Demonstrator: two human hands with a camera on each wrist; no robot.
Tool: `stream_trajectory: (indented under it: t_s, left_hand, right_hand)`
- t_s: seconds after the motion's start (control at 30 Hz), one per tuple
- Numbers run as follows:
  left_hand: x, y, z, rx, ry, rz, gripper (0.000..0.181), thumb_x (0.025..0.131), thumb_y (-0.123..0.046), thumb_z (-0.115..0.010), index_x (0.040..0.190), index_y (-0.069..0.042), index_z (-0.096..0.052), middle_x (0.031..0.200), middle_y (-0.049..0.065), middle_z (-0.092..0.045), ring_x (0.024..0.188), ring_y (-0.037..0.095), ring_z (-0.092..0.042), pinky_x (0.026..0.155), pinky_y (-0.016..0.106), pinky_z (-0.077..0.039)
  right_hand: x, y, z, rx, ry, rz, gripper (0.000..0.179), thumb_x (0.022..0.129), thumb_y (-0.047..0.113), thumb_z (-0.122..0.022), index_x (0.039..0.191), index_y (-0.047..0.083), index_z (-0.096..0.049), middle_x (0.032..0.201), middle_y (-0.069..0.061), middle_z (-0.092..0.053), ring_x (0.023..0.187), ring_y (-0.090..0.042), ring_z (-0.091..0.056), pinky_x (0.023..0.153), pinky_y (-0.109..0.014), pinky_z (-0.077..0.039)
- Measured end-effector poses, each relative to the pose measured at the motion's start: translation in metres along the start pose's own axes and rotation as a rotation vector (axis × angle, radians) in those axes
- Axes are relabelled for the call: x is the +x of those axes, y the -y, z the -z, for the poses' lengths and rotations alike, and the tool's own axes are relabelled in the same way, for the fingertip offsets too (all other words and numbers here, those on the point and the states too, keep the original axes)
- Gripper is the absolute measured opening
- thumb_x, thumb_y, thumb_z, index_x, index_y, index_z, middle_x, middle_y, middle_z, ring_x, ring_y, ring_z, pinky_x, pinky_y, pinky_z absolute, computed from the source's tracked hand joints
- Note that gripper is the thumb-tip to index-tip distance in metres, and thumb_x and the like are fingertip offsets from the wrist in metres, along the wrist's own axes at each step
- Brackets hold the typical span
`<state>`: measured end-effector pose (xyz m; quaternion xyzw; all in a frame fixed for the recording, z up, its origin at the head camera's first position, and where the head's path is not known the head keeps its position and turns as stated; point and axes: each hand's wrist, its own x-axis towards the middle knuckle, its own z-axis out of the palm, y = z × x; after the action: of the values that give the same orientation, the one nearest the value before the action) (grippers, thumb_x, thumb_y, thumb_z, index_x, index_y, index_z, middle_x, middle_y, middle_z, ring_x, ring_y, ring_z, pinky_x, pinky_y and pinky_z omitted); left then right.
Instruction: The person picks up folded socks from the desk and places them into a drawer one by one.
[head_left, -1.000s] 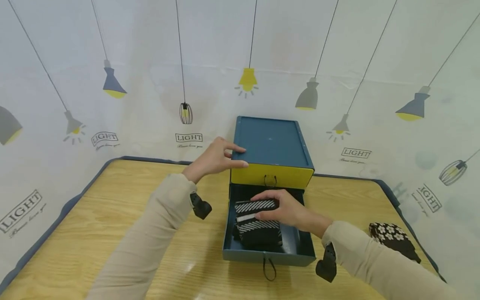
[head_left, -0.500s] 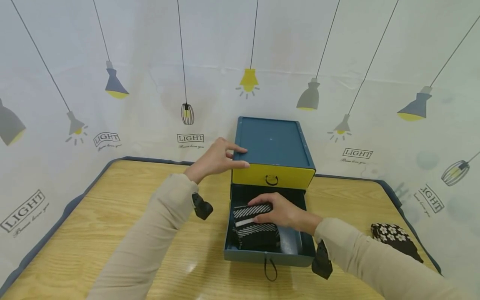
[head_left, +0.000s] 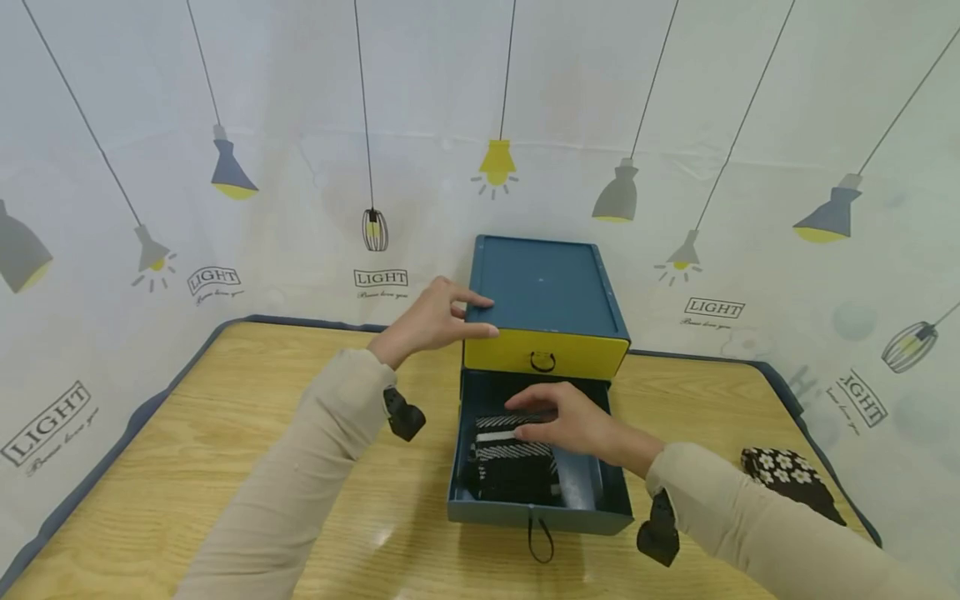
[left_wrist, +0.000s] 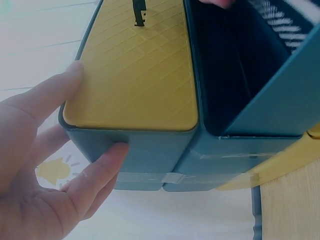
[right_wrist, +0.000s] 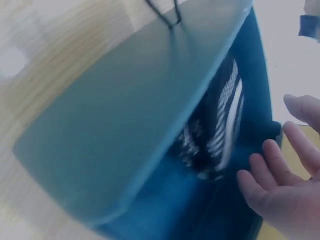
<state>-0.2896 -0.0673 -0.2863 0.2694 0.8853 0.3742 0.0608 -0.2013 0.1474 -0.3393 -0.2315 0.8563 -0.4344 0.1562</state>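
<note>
A small drawer box has a blue top [head_left: 540, 283] and a shut yellow upper drawer [head_left: 543, 354]. Its lower blue drawer [head_left: 540, 518] is pulled out, with folded black socks [head_left: 513, 475] with white stripes lying in the left part. Just over the socks hovers my right hand [head_left: 573, 421]; in the right wrist view its fingers [right_wrist: 272, 165] are loosely spread and hold nothing. At the box's upper left front corner rests my left hand [head_left: 435, 317], thumb and fingers fairly straight against it. In the left wrist view a finger [left_wrist: 102, 167] touches the blue side wall.
Another folded black cloth item [head_left: 791, 483] with white flowers, likely socks, lies on the wooden table [head_left: 360, 500] at the right. A black loop pull [head_left: 540, 540] hangs from the lower drawer's front. Behind the table stands a white backdrop [head_left: 315, 167] with printed lamps.
The right hand has let go of the striped socks and lifted slightly off them. They now lie lower in the drawer. The left hand stays at the box corner.
</note>
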Motion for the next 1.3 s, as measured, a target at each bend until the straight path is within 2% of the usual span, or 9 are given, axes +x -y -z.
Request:
stream_trajectory:
  t_s: [0.2, 0.37, 0.5, 0.6, 0.67, 0.77, 0.97, 1.13, 1.3]
  left_hand:
    - [0.0, 0.0, 0.0, 0.006, -0.006, -0.002, 0.043, 0.078, -0.034, -0.067, 0.117, -0.016, -0.061, 0.132, 0.012, -0.039, 0.109, 0.033, -0.05, 0.085, 0.041, -0.045]
    - [-0.001, 0.0, -0.001, 0.007, -0.003, -0.018, 0.044, 0.078, -0.033, -0.067, 0.117, -0.015, -0.06, 0.131, 0.013, -0.039, 0.108, 0.033, -0.05, 0.085, 0.041, -0.045]
    - [-0.002, 0.0, -0.001, 0.001, 0.001, -0.021, 0.044, 0.078, -0.033, -0.067, 0.117, -0.015, -0.06, 0.132, 0.012, -0.038, 0.109, 0.033, -0.049, 0.086, 0.042, -0.045]
    - [-0.002, 0.001, -0.001, -0.002, 0.006, -0.019, 0.044, 0.078, -0.034, -0.067, 0.118, -0.016, -0.059, 0.133, 0.012, -0.037, 0.109, 0.033, -0.049, 0.086, 0.042, -0.044]
    - [-0.002, 0.001, -0.001, -0.005, 0.007, -0.021, 0.044, 0.078, -0.034, -0.067, 0.118, -0.016, -0.059, 0.133, 0.012, -0.037, 0.109, 0.032, -0.049, 0.086, 0.042, -0.044]
    - [-0.002, 0.001, -0.001, -0.008, 0.007, -0.03, 0.044, 0.078, -0.034, -0.067, 0.118, -0.015, -0.059, 0.133, 0.013, -0.037, 0.109, 0.033, -0.049, 0.085, 0.042, -0.045]
    - [-0.001, 0.002, 0.001, -0.013, -0.003, -0.035, 0.044, 0.078, -0.033, -0.067, 0.117, -0.015, -0.06, 0.132, 0.013, -0.037, 0.108, 0.033, -0.05, 0.085, 0.041, -0.045]
    - [-0.001, 0.002, 0.0, -0.01, -0.003, -0.022, 0.044, 0.078, -0.033, -0.067, 0.118, -0.016, -0.059, 0.133, 0.014, -0.036, 0.108, 0.032, -0.05, 0.084, 0.04, -0.046]
    - [-0.002, 0.001, -0.001, -0.009, 0.003, -0.014, 0.045, 0.079, -0.034, -0.066, 0.119, -0.016, -0.059, 0.133, 0.015, -0.033, 0.109, 0.032, -0.049, 0.084, 0.04, -0.046]
  right_hand:
    - [-0.025, 0.011, -0.001, 0.109, -0.012, 0.123, 0.028, 0.085, 0.013, -0.06, 0.109, -0.003, -0.058, 0.106, -0.019, -0.056, 0.091, -0.022, -0.057, 0.078, -0.031, -0.049]
    - [-0.057, 0.016, -0.017, 0.152, -0.057, 0.211, 0.022, 0.087, 0.01, -0.057, 0.103, -0.005, -0.06, 0.098, -0.02, -0.059, 0.083, -0.012, -0.059, 0.07, -0.029, -0.051]
    - [-0.081, 0.007, -0.037, 0.208, -0.061, 0.242, 0.019, 0.088, 0.007, -0.054, 0.101, -0.006, -0.06, 0.095, -0.016, -0.061, 0.081, -0.009, -0.059, 0.067, -0.028, -0.052]
    - [-0.096, -0.009, -0.052, 0.245, -0.051, 0.231, 0.018, 0.088, 0.005, -0.053, 0.101, -0.006, -0.059, 0.093, -0.014, -0.062, 0.08, -0.008, -0.059, 0.066, -0.027, -0.052]
    - [-0.103, -0.02, -0.06, 0.24, -0.06, 0.206, 0.018, 0.088, 0.005, -0.053, 0.099, -0.008, -0.059, 0.092, -0.014, -0.062, 0.079, -0.008, -0.059, 0.065, -0.027, -0.052]
    - [-0.109, -0.035, -0.07, 0.229, -0.092, 0.121, 0.02, 0.088, 0.007, -0.054, 0.098, -0.009, -0.059, 0.09, -0.017, -0.061, 0.08, -0.007, -0.06, 0.065, -0.024, -0.052]
    - [-0.108, -0.046, -0.084, 0.306, -0.243, -0.107, 0.031, 0.084, 0.016, -0.062, 0.102, -0.009, -0.059, 0.093, -0.018, -0.062, 0.079, -0.009, -0.061, 0.068, -0.023, -0.051]
    - [-0.103, -0.044, -0.094, 0.4, -0.368, -0.165, 0.036, 0.08, 0.015, -0.066, 0.103, -0.012, -0.059, 0.095, -0.024, -0.062, 0.078, -0.009, -0.062, 0.068, -0.024, -0.051]
    - [-0.099, -0.041, -0.099, 0.522, -0.4, -0.202, 0.041, 0.077, 0.012, -0.069, 0.103, -0.017, -0.057, 0.096, -0.027, -0.06, 0.078, -0.01, -0.064, 0.07, -0.025, -0.051]
